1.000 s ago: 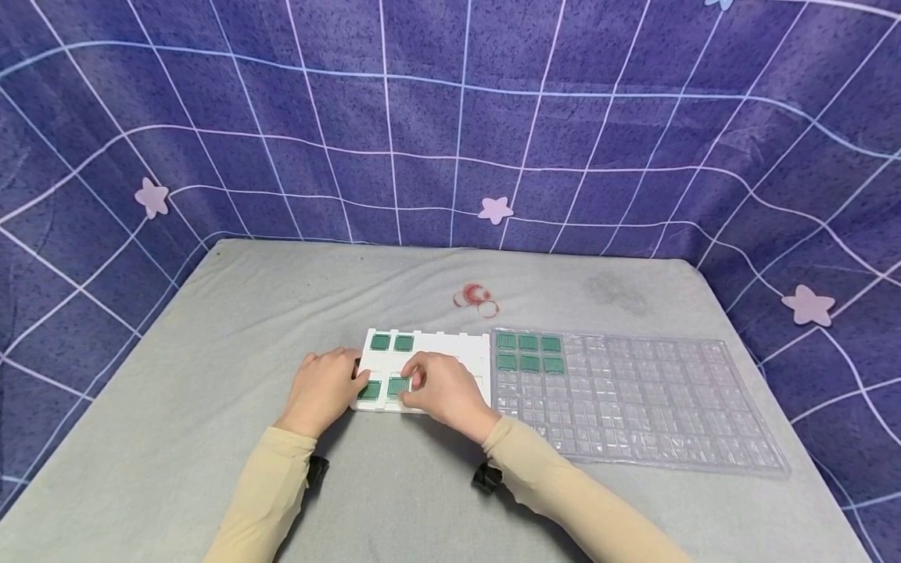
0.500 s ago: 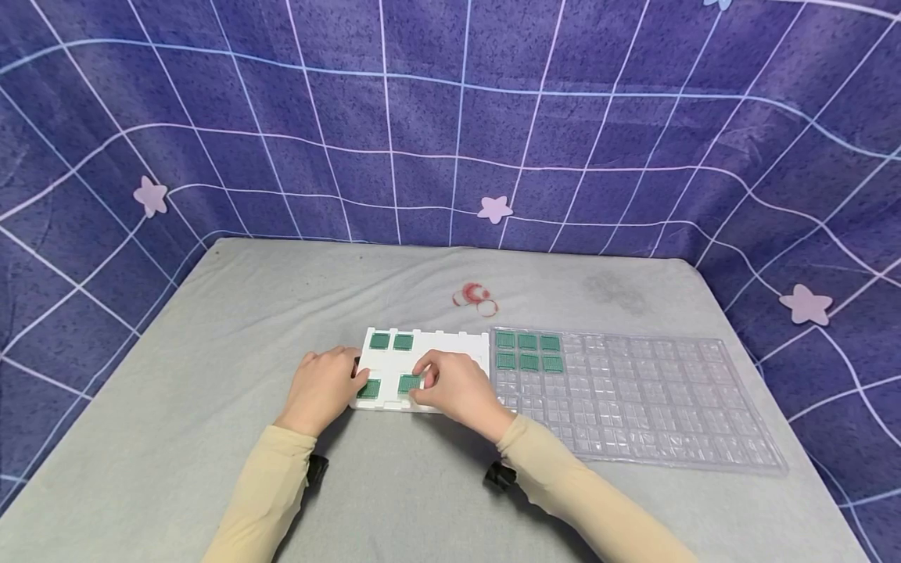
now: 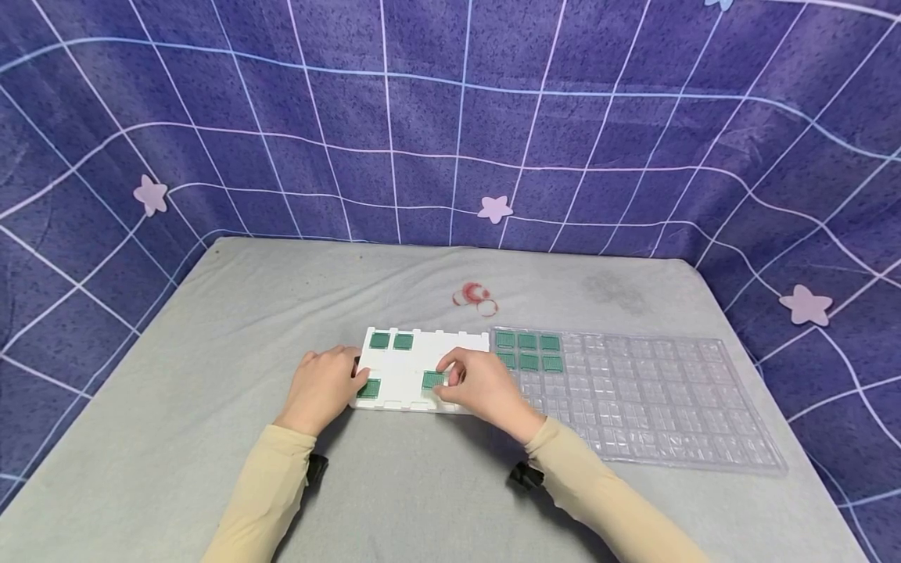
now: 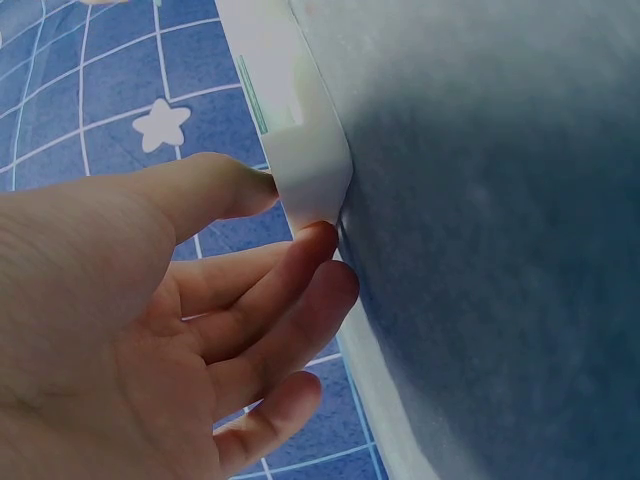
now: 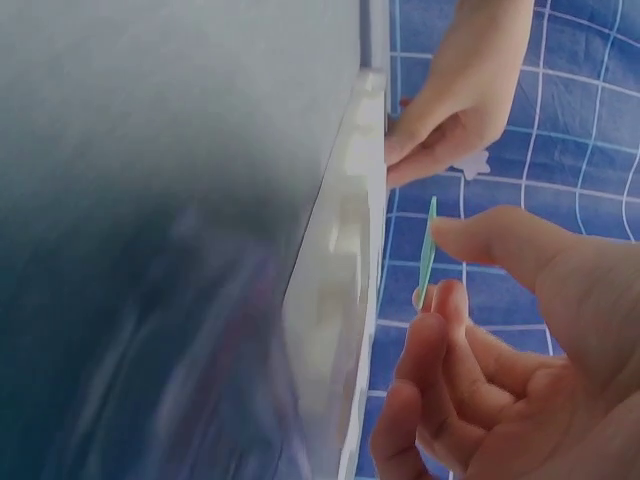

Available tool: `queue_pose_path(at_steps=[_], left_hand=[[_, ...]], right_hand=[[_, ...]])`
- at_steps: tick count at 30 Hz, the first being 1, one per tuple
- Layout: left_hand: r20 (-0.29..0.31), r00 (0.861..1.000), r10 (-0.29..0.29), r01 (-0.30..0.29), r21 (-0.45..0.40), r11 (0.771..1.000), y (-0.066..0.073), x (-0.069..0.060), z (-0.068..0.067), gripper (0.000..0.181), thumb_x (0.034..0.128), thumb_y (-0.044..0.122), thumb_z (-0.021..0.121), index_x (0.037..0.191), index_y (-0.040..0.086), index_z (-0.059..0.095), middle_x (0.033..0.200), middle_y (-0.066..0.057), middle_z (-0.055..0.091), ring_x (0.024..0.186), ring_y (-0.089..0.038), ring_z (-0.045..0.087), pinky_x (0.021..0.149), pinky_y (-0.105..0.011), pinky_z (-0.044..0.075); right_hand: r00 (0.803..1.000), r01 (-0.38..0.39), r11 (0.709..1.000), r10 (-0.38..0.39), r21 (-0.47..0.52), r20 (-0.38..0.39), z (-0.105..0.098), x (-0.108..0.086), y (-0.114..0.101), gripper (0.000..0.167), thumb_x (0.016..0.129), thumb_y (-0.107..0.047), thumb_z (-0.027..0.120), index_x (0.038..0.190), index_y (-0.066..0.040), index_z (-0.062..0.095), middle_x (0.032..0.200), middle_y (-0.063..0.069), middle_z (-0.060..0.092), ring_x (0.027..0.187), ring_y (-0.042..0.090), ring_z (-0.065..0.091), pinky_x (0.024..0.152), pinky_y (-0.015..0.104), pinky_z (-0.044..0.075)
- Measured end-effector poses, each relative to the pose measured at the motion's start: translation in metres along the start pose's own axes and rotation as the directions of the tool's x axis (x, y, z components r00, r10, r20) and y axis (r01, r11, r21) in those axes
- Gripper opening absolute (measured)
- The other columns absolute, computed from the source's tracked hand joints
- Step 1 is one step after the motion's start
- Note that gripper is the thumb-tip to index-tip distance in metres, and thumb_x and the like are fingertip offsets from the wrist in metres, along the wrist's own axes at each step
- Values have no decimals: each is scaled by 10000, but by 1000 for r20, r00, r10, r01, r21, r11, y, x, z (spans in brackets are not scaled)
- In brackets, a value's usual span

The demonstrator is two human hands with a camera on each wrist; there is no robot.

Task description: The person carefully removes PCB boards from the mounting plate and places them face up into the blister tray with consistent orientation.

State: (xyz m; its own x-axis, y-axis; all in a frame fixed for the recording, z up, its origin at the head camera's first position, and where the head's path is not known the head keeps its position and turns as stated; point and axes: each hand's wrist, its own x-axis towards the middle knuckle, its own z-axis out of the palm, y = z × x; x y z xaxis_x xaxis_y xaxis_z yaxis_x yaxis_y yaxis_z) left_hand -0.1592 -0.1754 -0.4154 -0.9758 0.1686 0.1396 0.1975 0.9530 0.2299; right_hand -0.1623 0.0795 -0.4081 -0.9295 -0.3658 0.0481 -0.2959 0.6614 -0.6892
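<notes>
Between its thumb and fingers my right hand [image 3: 482, 385] pinches a small green circuit board [image 3: 432, 381]. In the right wrist view this board [image 5: 428, 255] appears edge-on, thin and apart from the white tray [image 5: 335, 290]. My left hand [image 3: 322, 389] grips the left end of the white tray [image 3: 408, 361]; the left wrist view has the thumb and a fingertip at the corner of the tray [image 4: 312, 175]. Two green boards [image 3: 391, 342] lie in the tray's back row. One more board [image 3: 369, 389] sits at its front left, close to the left thumb.
Right of the white tray lies a clear plastic tray [image 3: 655, 399] with many compartments. Several green boards [image 3: 529, 352] fill its back left compartments. Grey cloth [image 3: 281, 297] covers the table, marked with a red stain [image 3: 475, 294]. A purple curtain [image 3: 422, 117] stands behind.
My right hand has moved to the right over the white tray, carrying the pinched circuit board from the second front place. The left hand has stayed on the tray's left end.
</notes>
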Motion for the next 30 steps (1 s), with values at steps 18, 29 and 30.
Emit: queue_pose_path(at_steps=[18, 29, 30], left_hand=[[-7, 1000, 2, -2, 4, 1000, 1, 0, 0, 192, 930, 190, 692, 1005, 17, 732, 1000, -142, 745, 871, -314, 707, 815, -473, 437], [-11, 1000, 3, -3, 11, 1000, 0, 0, -1, 185, 927, 185, 698, 1010, 25, 739, 993, -139, 748, 879, -325, 713, 805, -474, 439], [-11, 1000, 3, -3, 11, 1000, 1, 0, -1, 184, 926, 185, 699, 1010, 26, 739, 995, -137, 748, 881, -324, 713, 808, -474, 440]], right_hand=[[1000, -23, 999, 23, -47, -17, -34, -17, 32, 229, 813, -198, 815, 1014, -131, 729, 693, -108, 609, 612, 25, 514, 636, 205, 424], [997, -71, 996, 70, -51, -8, -49, -24, 55, 263, 832, -200, 805, 1071, -122, 727, 707, -78, 610, 623, 56, 515, 604, 216, 415], [997, -75, 996, 75, -49, -6, -50, -24, 57, 264, 831, -203, 807, 1071, -126, 727, 710, -79, 610, 629, 55, 518, 605, 214, 414]])
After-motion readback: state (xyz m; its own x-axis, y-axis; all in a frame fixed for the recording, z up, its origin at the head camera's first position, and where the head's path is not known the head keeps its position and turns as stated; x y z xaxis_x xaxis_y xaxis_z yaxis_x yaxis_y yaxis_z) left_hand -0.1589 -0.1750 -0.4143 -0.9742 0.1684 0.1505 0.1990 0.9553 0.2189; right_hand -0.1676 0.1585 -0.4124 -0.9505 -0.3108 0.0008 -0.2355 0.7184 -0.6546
